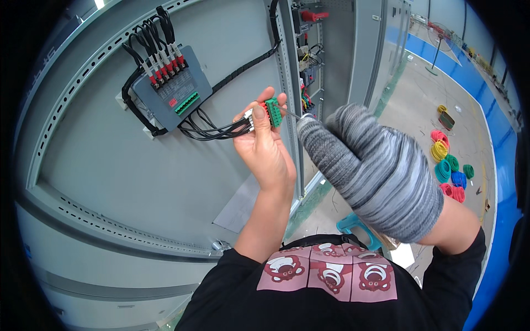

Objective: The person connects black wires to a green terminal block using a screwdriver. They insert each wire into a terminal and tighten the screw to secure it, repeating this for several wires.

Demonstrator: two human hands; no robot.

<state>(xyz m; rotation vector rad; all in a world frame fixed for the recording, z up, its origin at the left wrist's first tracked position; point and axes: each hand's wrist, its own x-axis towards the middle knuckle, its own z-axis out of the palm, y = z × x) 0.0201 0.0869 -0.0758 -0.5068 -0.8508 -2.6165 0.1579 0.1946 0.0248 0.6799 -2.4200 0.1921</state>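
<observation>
Bare fingers of my left hand [266, 149] are closed round a green terminal plug [274, 113] and the wire ends beside it. Several black wires [221, 132] with white sleeves and red ends run into the plug from the left. My right hand [375, 171], in a grey striped knit glove, grips a thin screwdriver [290, 113]; its handle is hidden in the glove. The screwdriver's shaft points left, with its tip at the plug's face. Left of my hands, a grey device [171, 88] with a green socket [187, 103] is mounted on the panel.
A grey cabinet door panel [138, 182] with a perforated frame fills the left. Behind my hands stands an open cabinet [312, 60] with wired parts. Coils of coloured wire [443, 171] lie on the floor at right. A blue stool [359, 229] is below my right hand.
</observation>
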